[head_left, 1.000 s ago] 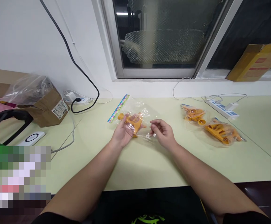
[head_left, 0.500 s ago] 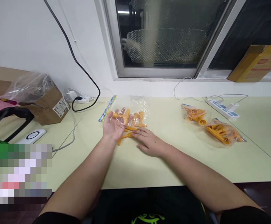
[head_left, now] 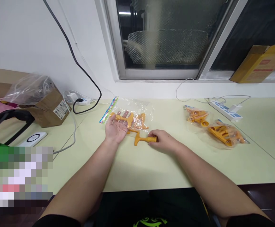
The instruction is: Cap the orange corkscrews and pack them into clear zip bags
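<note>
My left hand (head_left: 116, 131) lies palm up with its fingers apart, seen through the front of a clear plastic bag (head_left: 137, 105) that has a colourful strip along its left edge. Whether the fingers are inside or under the bag I cannot tell. Orange T-shaped plastic pieces (head_left: 143, 119) show in the bag, one of them over my left fingers. Just in front of the bag, my right hand (head_left: 162, 141) has closed on the cupped end of another orange T-shaped piece (head_left: 143, 138), whose crossbar points left. One more orange piece (head_left: 133, 130) lies partly hidden behind it.
To the right lie two clear bags of orange pieces (head_left: 197, 118), near a white power strip (head_left: 226, 110). A cardboard box (head_left: 48, 107), a black cable (head_left: 87, 74) and a white charging pad (head_left: 34, 138) are at the left. The table's front edge runs close to me.
My right hand has moved right and its fingers have closed on the orange T-shaped piece's cupped end. That piece has shifted right, away from my left hand, which stays nearly still.
</note>
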A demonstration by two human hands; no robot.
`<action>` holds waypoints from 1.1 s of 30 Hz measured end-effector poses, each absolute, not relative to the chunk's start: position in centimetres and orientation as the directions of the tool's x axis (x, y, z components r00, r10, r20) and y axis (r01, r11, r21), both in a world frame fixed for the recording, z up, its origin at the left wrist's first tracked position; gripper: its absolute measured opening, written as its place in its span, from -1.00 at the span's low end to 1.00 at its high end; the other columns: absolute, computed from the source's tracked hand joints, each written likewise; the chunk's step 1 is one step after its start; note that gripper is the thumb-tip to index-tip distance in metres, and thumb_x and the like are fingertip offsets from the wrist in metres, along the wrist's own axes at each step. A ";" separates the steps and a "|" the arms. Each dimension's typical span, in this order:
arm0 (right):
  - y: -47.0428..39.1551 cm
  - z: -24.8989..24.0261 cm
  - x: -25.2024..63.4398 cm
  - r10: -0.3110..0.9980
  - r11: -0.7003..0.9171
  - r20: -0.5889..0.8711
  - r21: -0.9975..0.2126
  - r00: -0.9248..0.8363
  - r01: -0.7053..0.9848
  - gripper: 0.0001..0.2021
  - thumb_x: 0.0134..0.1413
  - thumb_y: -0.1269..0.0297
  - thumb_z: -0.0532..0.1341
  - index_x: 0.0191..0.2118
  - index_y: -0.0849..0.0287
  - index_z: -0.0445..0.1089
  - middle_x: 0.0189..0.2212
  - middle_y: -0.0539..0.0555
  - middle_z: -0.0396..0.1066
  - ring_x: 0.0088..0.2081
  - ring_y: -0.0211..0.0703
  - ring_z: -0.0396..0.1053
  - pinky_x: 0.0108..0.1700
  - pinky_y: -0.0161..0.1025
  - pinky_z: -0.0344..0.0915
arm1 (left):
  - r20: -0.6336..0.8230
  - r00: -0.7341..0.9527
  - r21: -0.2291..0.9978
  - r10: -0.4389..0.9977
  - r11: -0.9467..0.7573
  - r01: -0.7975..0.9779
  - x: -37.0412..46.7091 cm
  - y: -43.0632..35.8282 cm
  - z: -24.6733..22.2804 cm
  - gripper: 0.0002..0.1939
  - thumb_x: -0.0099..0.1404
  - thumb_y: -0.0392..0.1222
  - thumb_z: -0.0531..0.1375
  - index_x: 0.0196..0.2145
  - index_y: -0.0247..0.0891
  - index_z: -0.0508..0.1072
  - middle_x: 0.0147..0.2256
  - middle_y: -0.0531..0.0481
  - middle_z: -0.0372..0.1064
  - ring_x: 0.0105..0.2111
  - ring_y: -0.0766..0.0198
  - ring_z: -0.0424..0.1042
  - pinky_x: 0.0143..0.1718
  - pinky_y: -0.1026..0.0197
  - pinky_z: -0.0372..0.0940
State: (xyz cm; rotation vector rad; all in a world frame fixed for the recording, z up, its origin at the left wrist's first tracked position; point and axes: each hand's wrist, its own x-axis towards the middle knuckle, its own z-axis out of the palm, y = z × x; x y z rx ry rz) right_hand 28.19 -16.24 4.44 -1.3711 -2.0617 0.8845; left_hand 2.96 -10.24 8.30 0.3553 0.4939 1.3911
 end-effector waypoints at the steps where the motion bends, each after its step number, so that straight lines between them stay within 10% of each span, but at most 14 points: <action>1: -16.1 4.6 28.7 0.939 0.213 0.018 -0.813 -0.343 0.541 -0.84 0.11 0.27 0.35 -0.15 0.08 0.51 -0.35 -0.01 0.49 -0.39 -0.18 0.37 -0.35 -0.24 0.24 | -0.120 0.102 0.514 0.987 0.150 -0.845 2.9 -10.2 8.3 -0.82 0.39 -0.11 0.17 -0.11 -0.21 0.43 0.07 -0.23 0.53 0.14 -0.09 0.53 0.09 -0.20 0.50; 6: -14.8 5.3 30.4 0.969 0.044 0.023 -0.996 -0.247 0.080 -0.68 -0.06 0.15 0.50 -0.23 0.14 0.48 -0.34 -0.02 0.50 -0.29 -0.16 0.49 -0.18 -0.18 0.41 | -0.121 0.081 0.510 0.989 0.132 -0.850 2.8 -10.1 8.1 -0.81 0.35 -0.12 0.19 -0.11 -0.20 0.40 0.10 -0.24 0.52 0.15 -0.12 0.52 0.09 -0.22 0.50; 13: -14.7 6.4 30.4 0.995 -0.070 -0.040 -0.925 -0.087 -0.374 -0.52 0.17 -0.15 0.36 0.10 -0.04 0.42 -0.19 0.04 0.50 -0.11 -0.01 0.61 -0.08 -0.03 0.57 | -0.117 0.071 0.534 0.991 0.123 -0.837 2.9 -10.1 8.0 -0.81 0.35 -0.11 0.19 -0.11 -0.19 0.39 0.10 -0.23 0.51 0.14 -0.14 0.53 0.11 -0.28 0.47; 17: -15.2 6.8 30.2 0.967 -0.214 -0.139 -0.898 -0.214 -0.384 -0.45 0.31 -0.27 0.15 0.29 -0.19 0.19 -0.31 -0.02 0.49 -0.12 0.02 0.62 -0.17 0.07 0.62 | -0.114 0.076 0.542 0.991 0.126 -0.831 3.0 -10.2 8.1 -0.82 0.34 -0.12 0.20 -0.13 -0.18 0.39 0.09 -0.22 0.51 0.14 -0.15 0.52 0.11 -0.31 0.46; 21: -15.5 7.0 30.1 0.926 -0.319 -0.227 -0.897 -0.302 -0.304 -0.53 0.21 -0.03 0.36 0.14 0.00 0.35 -0.34 0.01 0.53 -0.22 -0.04 0.63 -0.34 -0.14 0.61 | -0.122 0.069 0.561 0.990 0.126 -0.818 3.0 -10.1 7.9 -0.81 0.32 -0.14 0.20 -0.11 -0.19 0.40 0.06 -0.24 0.51 0.11 -0.13 0.54 0.12 -0.31 0.44; 25: -15.4 6.9 30.1 0.915 -0.280 -0.176 -0.925 -0.364 -0.258 -0.62 0.02 0.33 0.47 -0.02 0.18 0.49 -0.29 0.10 0.61 -0.23 -0.12 0.62 -0.30 -0.29 0.57 | -0.127 0.092 0.574 0.988 0.149 -0.805 3.0 -10.1 7.6 -0.79 0.32 -0.13 0.20 -0.10 -0.19 0.42 0.05 -0.24 0.52 0.08 -0.12 0.57 0.13 -0.31 0.43; 33: -15.1 6.3 29.5 0.954 -0.192 -0.092 -0.919 -0.284 -0.345 -0.62 0.04 0.28 0.48 -0.01 0.16 0.49 -0.14 0.16 0.65 -0.10 -0.09 0.62 -0.16 -0.23 0.56 | -0.130 0.192 0.597 0.973 0.232 -0.768 3.8 -10.6 7.5 -0.73 0.35 -0.10 0.18 -0.02 -0.18 0.43 0.00 -0.21 0.55 0.03 -0.09 0.59 0.10 -0.31 0.44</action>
